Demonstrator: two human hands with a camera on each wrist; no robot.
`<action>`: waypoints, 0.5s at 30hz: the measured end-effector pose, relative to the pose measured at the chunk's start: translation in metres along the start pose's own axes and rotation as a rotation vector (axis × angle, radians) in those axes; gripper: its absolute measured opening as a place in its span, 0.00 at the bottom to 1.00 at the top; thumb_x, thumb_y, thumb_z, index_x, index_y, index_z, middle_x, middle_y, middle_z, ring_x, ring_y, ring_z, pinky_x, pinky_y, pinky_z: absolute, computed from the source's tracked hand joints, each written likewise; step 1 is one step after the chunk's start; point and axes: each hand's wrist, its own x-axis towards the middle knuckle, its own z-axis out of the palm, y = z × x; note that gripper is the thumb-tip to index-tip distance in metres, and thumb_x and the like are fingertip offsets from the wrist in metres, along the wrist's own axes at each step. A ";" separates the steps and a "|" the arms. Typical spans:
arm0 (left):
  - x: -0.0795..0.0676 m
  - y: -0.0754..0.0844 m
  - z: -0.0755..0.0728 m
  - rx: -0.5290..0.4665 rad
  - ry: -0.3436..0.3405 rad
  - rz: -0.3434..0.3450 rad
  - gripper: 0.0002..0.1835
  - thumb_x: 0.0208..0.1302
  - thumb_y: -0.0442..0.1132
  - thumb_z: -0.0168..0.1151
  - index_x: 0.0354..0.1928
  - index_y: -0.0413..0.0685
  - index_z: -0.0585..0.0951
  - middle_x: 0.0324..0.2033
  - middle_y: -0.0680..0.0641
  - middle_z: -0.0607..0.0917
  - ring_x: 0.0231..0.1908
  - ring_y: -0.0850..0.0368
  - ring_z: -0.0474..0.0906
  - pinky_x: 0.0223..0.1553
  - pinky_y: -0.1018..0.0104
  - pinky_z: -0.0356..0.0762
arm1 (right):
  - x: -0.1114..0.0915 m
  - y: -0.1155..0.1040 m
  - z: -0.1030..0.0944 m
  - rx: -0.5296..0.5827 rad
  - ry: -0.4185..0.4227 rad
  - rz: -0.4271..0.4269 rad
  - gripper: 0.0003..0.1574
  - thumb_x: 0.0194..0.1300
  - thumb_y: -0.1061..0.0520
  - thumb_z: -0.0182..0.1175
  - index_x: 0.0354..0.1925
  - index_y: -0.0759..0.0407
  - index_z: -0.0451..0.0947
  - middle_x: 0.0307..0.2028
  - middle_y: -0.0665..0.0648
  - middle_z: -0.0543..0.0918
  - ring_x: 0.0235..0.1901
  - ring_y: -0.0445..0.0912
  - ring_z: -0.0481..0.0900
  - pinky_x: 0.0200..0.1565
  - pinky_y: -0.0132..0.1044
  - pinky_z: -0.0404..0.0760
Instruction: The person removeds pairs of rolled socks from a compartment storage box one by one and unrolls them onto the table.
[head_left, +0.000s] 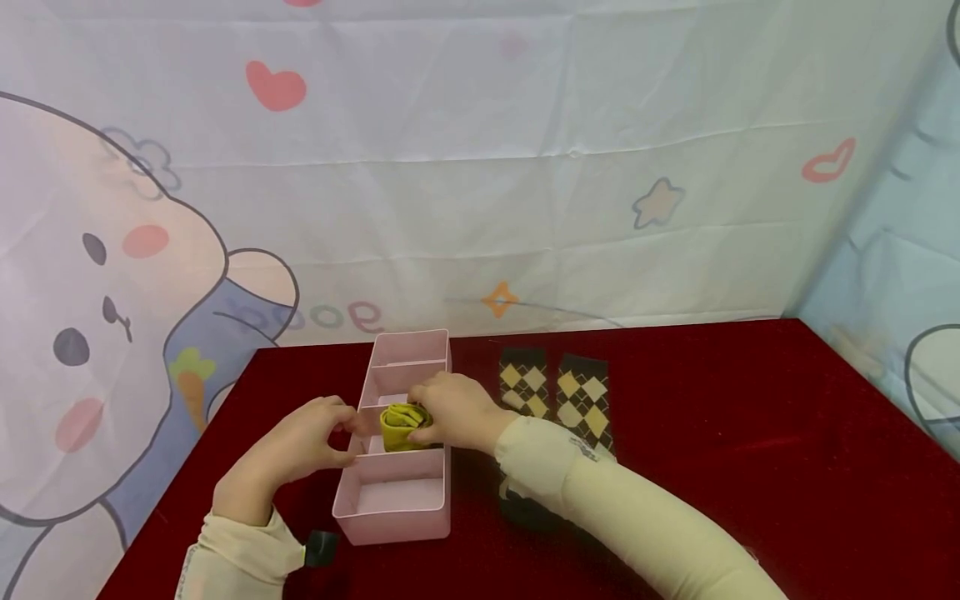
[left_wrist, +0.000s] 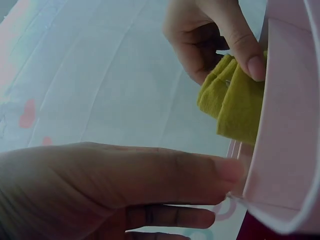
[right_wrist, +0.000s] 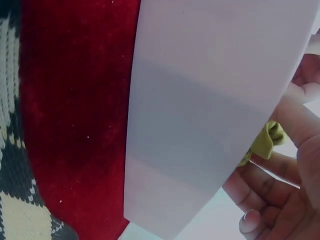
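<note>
A pink organizer box (head_left: 392, 527) with several compartments stands on the table. In one of its middle compartments is a rolled yellow-green sock (head_left: 401, 427), its top above the dividers. My right hand (head_left: 459, 410) reaches over the box's right wall and pinches the roll between thumb and fingers; the left wrist view shows the thumb on the sock (left_wrist: 242, 107). My left hand (head_left: 303, 437) is at the box's left rim beside that compartment, thumb and fingers apart, holding nothing. How deep the roll sits is hidden by the box wall (right_wrist: 200, 115) in the right wrist view.
Two dark argyle socks (head_left: 585, 392) lie flat right of the box, partly covered by my right sleeve (head_left: 622, 508). A red cloth (head_left: 750, 417) covers the table. A printed curtain (head_left: 465, 208) hangs behind it.
</note>
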 end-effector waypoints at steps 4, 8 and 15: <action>0.000 -0.002 0.001 0.002 0.005 0.015 0.11 0.42 0.36 0.69 0.32 0.49 0.81 0.33 0.52 0.78 0.38 0.55 0.74 0.41 0.59 0.74 | 0.002 -0.001 0.004 -0.008 -0.018 0.006 0.18 0.47 0.37 0.62 0.31 0.46 0.76 0.20 0.41 0.73 0.28 0.38 0.69 0.28 0.30 0.67; -0.001 -0.002 0.002 0.003 0.004 0.024 0.12 0.41 0.34 0.69 0.32 0.48 0.80 0.33 0.52 0.78 0.38 0.54 0.74 0.41 0.58 0.74 | 0.002 -0.002 0.006 -0.007 -0.023 0.006 0.17 0.48 0.39 0.62 0.29 0.47 0.75 0.19 0.42 0.72 0.27 0.38 0.69 0.27 0.29 0.66; -0.001 -0.003 0.001 0.003 -0.001 0.015 0.12 0.42 0.31 0.68 0.32 0.49 0.81 0.33 0.53 0.78 0.37 0.56 0.73 0.40 0.60 0.74 | 0.002 -0.002 -0.001 0.033 -0.033 0.015 0.16 0.50 0.41 0.62 0.31 0.49 0.74 0.22 0.43 0.73 0.25 0.38 0.70 0.25 0.29 0.67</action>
